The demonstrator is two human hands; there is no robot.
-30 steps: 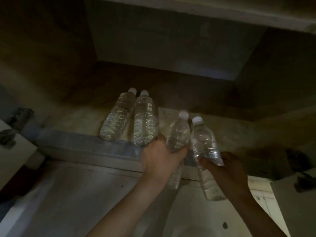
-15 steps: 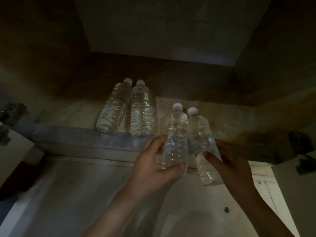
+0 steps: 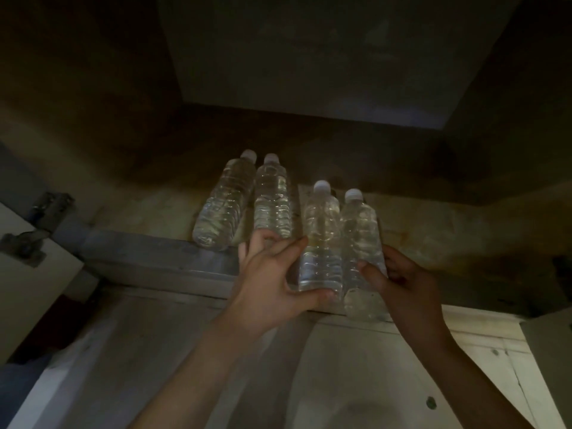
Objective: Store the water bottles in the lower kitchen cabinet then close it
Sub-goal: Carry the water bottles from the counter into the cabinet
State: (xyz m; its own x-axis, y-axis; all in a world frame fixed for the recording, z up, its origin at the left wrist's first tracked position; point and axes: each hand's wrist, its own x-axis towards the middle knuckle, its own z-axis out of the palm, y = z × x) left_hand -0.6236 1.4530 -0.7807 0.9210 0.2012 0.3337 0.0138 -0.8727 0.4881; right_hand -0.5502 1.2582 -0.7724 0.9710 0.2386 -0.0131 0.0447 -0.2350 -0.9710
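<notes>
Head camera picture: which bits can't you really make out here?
Cabinet doors, head view: cut off by the side edges.
Right hand, head view: fingertips hidden behind the rightmost bottle.
Whether the left hand grips or only touches the third bottle: too dim.
Cabinet interior: lost in darkness.
</notes>
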